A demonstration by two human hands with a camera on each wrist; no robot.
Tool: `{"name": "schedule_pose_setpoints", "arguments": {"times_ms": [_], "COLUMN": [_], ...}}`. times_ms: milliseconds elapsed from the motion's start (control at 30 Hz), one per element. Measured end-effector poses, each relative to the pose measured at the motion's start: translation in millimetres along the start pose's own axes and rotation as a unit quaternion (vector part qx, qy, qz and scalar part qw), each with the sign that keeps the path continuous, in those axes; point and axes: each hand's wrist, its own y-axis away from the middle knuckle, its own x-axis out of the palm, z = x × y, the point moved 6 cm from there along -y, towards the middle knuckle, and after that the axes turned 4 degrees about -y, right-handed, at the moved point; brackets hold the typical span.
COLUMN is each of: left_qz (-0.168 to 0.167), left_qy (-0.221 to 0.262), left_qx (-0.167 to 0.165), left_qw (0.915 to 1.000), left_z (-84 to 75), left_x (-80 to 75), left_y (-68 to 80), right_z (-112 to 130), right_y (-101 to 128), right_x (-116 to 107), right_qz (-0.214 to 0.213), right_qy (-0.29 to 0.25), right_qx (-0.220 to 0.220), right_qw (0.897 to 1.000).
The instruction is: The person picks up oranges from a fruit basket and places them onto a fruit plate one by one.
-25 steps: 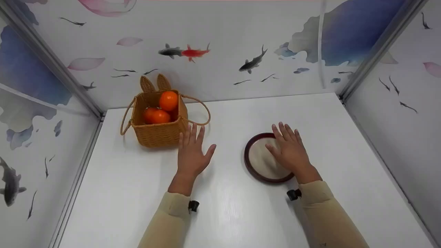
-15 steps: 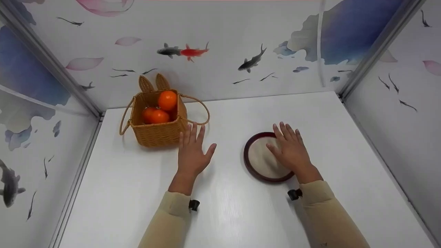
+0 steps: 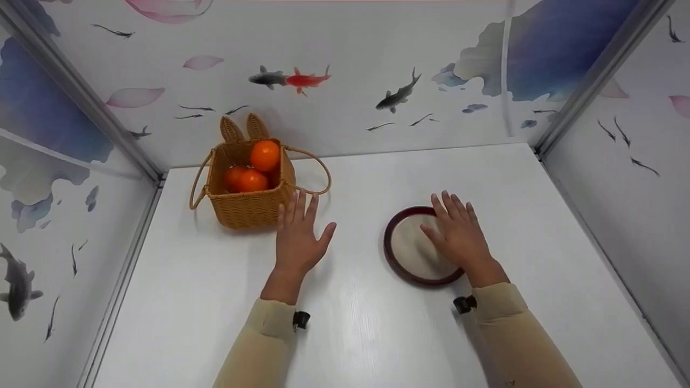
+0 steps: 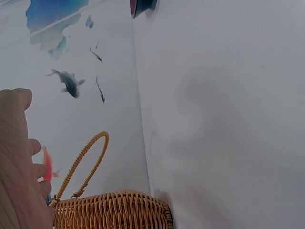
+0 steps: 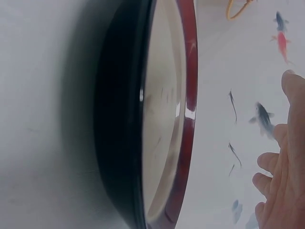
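The fingers of the left hand (image 3: 298, 240) are spread flat on the table (image 3: 356, 334) at mid-frame, tips almost at the basket (image 3: 249, 207) of oranges (image 3: 264, 155) up-left, while the right hand (image 3: 458, 237) lies flat, fingers spread, over the plate (image 3: 404, 253).

No writing shows anywhere here: no label, brand, number or sign can be read in any of the three views.
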Motion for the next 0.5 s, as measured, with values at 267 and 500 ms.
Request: {"name": "schedule_pose_setpoints", "arguments": {"times_ms": [267, 500], "left_qz": [-0.031, -0.051], "left_qy": [0.017, 0.003], "left_qx": [-0.013, -0.024], "left_qw": [0.9993, 0.9984], "left_z": [23.5, 47.7], "left_x": [-12.9, -23.4], "left_y": [0.3, 1.6], "right_z": [-12.0, -31.6], "right_y": [2.6, 7.2], "right_x": [-2.8, -0.2], "right_qz": [-0.003, -0.002], "right_qy": [-0.018, -0.103], "right_qx": [0.012, 0.044], "right_qw": [1.0, 0.994]}}
